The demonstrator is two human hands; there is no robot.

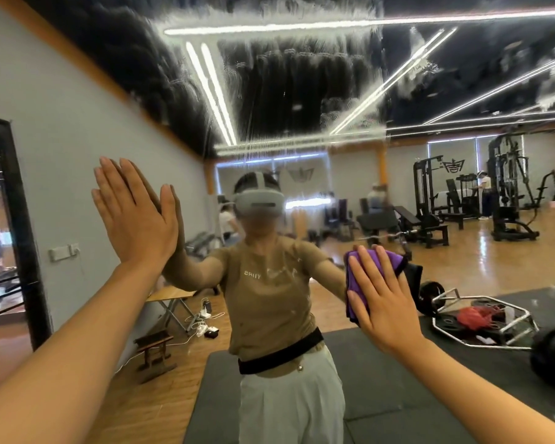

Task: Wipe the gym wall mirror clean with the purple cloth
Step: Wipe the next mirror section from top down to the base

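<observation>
From the head camera we saw the large gym wall mirror (pixel 302 91), its upper glass streaked with white smears. Our right hand (pixel 385 299), fingers straight and spread, pressed the folded purple microfibre cloth (pixel 356 283) flat against the glass at chest height. Our left hand (pixel 135 213) lay flat on the mirror, fingers straight, holding nothing.
</observation>
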